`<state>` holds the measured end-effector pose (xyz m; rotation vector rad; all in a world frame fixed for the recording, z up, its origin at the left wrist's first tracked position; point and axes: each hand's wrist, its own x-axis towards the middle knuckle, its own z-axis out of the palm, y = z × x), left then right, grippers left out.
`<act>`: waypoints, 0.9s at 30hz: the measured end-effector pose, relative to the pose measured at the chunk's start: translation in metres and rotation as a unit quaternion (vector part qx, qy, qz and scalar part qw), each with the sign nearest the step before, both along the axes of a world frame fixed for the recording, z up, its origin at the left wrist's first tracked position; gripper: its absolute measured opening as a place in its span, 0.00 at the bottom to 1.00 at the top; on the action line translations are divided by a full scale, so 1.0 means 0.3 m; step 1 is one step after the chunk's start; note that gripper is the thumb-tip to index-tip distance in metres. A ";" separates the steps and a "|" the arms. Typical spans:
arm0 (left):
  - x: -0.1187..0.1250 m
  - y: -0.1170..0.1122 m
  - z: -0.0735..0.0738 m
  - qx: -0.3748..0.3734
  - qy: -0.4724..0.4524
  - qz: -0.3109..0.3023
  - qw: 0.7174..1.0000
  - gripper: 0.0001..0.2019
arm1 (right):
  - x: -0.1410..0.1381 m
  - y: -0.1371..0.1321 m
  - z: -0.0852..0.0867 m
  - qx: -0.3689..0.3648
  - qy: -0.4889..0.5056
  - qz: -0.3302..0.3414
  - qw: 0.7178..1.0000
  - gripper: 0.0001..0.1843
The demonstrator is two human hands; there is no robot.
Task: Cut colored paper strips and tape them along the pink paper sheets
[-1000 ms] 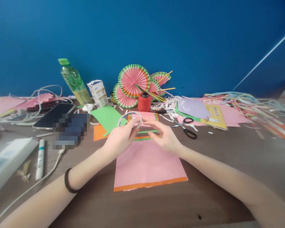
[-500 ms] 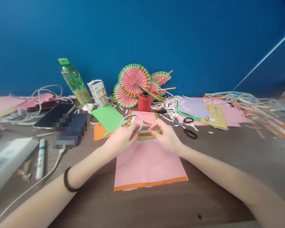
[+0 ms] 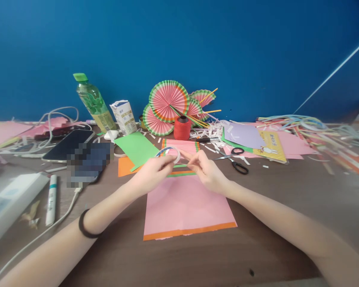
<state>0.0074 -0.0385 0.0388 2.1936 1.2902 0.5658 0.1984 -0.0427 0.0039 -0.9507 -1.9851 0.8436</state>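
Note:
My left hand (image 3: 151,173) is closed round a thin white roll of tape (image 3: 169,152), held just above the table. My right hand (image 3: 206,170) is beside it, its fingertips pinched at the roll's right edge; what they hold is too small to make out. Both hands hover over the far end of a pink paper sheet (image 3: 185,205) with an orange strip along its near edge. A folded pink piece with green and orange borders (image 3: 182,146) lies just behind the hands.
A green sheet (image 3: 137,147), black scissors (image 3: 235,159), a red thread spool (image 3: 182,128) and pleated paper fans (image 3: 168,101) lie behind. A phone (image 3: 68,144), a bottle (image 3: 93,102), a carton (image 3: 123,116), a marker (image 3: 50,199) and cables sit left. Paper strips pile at right.
The tape roll has tilted flatter and lower in my left hand. My right hand's fingers have curled from stretched out into a pinch at the roll's edge.

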 end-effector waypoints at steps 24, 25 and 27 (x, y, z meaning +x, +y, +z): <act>-0.161 0.158 -0.048 0.192 0.337 0.119 0.914 0.14 | 0.025 0.065 0.005 -0.157 0.203 -0.054 0.965 0.13; -0.169 0.164 -0.056 0.189 0.337 0.103 0.917 0.13 | 0.029 0.069 0.006 -0.154 0.190 -0.067 0.967 0.13; -0.179 0.172 -0.060 0.187 0.329 0.099 0.920 0.12 | 0.039 0.079 0.007 -0.141 0.150 -0.090 0.974 0.12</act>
